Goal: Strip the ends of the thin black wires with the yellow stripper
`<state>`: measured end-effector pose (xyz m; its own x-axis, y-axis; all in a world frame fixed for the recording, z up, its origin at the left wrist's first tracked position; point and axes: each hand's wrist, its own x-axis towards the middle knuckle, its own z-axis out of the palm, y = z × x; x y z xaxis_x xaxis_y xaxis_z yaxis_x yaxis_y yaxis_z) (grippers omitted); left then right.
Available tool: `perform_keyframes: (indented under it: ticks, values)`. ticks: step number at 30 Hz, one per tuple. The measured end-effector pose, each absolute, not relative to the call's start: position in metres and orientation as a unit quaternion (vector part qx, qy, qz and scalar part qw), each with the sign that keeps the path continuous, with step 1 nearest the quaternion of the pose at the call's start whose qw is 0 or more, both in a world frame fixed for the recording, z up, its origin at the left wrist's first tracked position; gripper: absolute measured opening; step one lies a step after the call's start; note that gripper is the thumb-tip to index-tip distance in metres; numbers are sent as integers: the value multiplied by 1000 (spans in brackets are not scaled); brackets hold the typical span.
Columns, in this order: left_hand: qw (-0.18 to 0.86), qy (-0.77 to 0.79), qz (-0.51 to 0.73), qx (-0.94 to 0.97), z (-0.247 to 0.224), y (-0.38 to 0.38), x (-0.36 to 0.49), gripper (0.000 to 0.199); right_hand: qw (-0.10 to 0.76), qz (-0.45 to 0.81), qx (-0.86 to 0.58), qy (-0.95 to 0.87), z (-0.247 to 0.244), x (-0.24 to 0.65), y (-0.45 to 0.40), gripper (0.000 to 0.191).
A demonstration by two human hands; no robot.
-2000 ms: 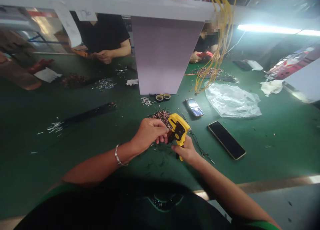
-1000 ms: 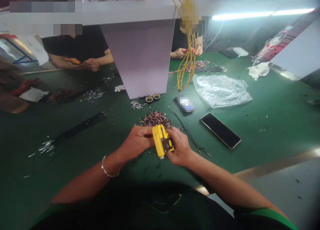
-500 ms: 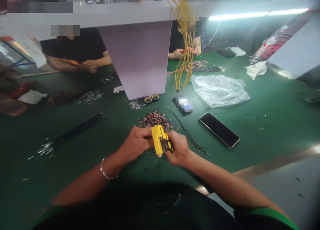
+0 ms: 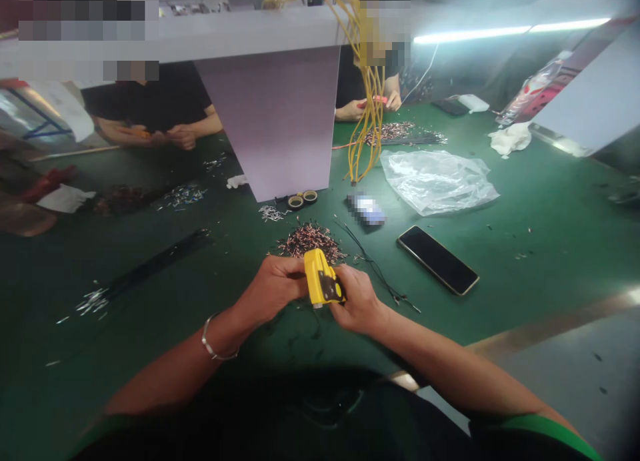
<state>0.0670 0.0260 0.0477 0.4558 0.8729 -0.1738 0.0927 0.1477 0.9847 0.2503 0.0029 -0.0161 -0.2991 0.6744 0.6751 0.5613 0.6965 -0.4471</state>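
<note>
My right hand (image 4: 358,299) is closed around a yellow-and-black hand tool (image 4: 317,278) that looks like a wire stripper. Its head points up and slightly left, and its handles are mostly hidden in the palm. My left hand (image 4: 273,287), with a silver bracelet at the wrist, is pinched right against the tool's left side. Its fingertips are behind the tool, so what they hold is hidden. Just beyond both hands lies a heap of short dark wire pieces with copper-coloured ends (image 4: 310,239). A few longer black wires (image 4: 373,261) lie to the right of the heap.
A phone (image 4: 438,259) and a clear plastic bag (image 4: 437,181) lie at right. Tape rolls (image 4: 303,199) sit by the upright panel (image 4: 285,127). Yellow cables (image 4: 367,127) hang down. A black wire bundle (image 4: 155,264) lies left. Two people work across the green table (image 4: 550,274).
My hands and the yellow tool stay almost in place. Across the table at left, a person's orange tool has shifted and shows less. The view has tilted very slightly.
</note>
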Motion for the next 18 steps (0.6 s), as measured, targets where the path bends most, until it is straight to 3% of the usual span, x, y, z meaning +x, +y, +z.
perform_keyframes:
  ticks: [18]
  values:
    - [658, 408, 322, 545, 46, 28, 67, 18, 458, 53, -381, -801, -29, 251, 2, 26]
